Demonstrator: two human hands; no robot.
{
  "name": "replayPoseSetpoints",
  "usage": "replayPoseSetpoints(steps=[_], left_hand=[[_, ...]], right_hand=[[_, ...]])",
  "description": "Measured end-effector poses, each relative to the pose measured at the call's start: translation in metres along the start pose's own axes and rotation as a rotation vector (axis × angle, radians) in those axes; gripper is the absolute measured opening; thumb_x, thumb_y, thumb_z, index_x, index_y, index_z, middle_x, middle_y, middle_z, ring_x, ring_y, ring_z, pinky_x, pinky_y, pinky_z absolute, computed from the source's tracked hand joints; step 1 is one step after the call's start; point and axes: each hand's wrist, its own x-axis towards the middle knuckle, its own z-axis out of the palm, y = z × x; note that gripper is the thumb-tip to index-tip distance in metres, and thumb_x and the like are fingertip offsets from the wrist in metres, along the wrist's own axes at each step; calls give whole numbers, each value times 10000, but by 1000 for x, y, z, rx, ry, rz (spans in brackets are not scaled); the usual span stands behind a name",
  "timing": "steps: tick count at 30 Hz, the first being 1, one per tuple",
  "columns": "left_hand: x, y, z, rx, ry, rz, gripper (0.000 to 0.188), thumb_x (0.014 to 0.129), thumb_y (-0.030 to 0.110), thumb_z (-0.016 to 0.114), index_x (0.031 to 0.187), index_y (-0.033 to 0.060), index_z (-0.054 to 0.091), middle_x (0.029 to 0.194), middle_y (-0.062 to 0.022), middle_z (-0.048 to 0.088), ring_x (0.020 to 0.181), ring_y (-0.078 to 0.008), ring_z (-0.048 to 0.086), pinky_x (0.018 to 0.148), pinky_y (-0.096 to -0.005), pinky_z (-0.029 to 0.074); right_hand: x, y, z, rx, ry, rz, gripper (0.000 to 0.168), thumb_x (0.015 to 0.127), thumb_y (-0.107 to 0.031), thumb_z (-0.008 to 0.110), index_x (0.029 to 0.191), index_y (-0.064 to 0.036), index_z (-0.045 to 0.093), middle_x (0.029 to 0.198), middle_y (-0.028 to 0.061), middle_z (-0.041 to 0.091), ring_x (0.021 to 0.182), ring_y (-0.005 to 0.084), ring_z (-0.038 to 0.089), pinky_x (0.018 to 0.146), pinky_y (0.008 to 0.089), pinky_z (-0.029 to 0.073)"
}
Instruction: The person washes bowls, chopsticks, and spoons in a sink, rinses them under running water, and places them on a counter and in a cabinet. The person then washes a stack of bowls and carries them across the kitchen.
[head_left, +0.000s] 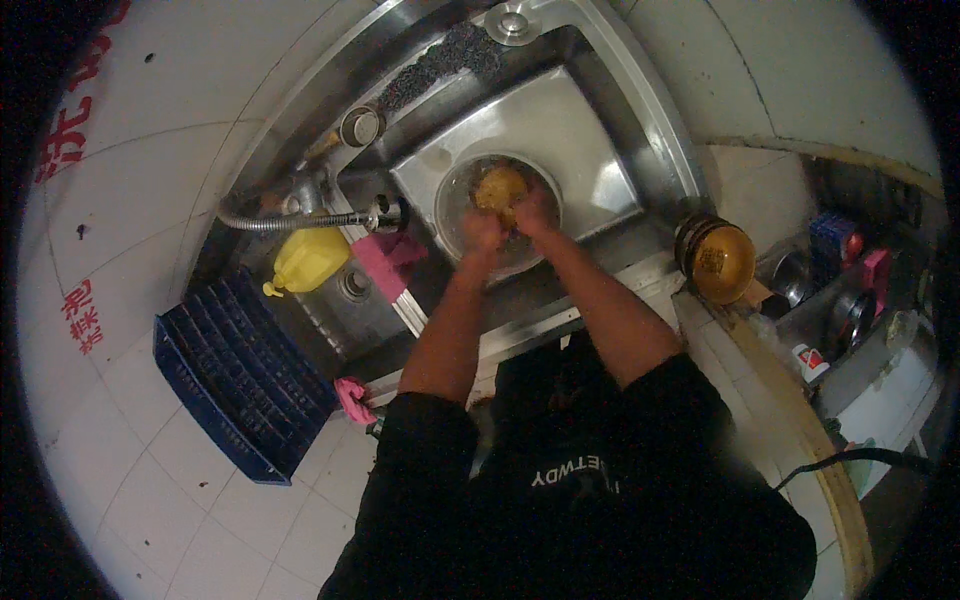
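Observation:
Both my hands are inside a round basin (448, 238) that stands in a large stainless-steel sink (525, 124). Between them is a round yellow-orange object (501, 187), similar in colour to the stacked bowls at the right; blur keeps me from telling whether it is a bowl. My left hand (484, 229) grips its near left side. On the near right side, my right hand (534, 214) holds it too. My fingertips are blurred.
Left of the basin, a flexible metal faucet (300, 220) arches over a second sink compartment. A yellow jug (311, 259), pink cloth (386, 264) and blue plastic crate (240, 382) are there. Stacked orange bowls (721, 262) stand at the right corner, a metal cup (361, 127) at the back.

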Motion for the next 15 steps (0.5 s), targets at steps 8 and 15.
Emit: replayPoseSetpoints(steps=[8,15], left_hand=[[-32,118,0,836,-157,372,378,815,249,623,1130,42,623,1070,-206,669,992,-386,642,891,-480,495],[-61,135,-16,1270,-395,738,348,785,205,615,1074,13,641,1033,-184,683,1020,-386,621,894,-427,492]], right_hand=[[30,42,17,996,-241,353,543,925,-481,537,1324,-117,482,1045,109,647,916,266,649,768,461,558],[19,24,9,883,-236,296,456,938,-489,514,1209,-127,568,1066,66,634,935,216,617,731,415,540]])
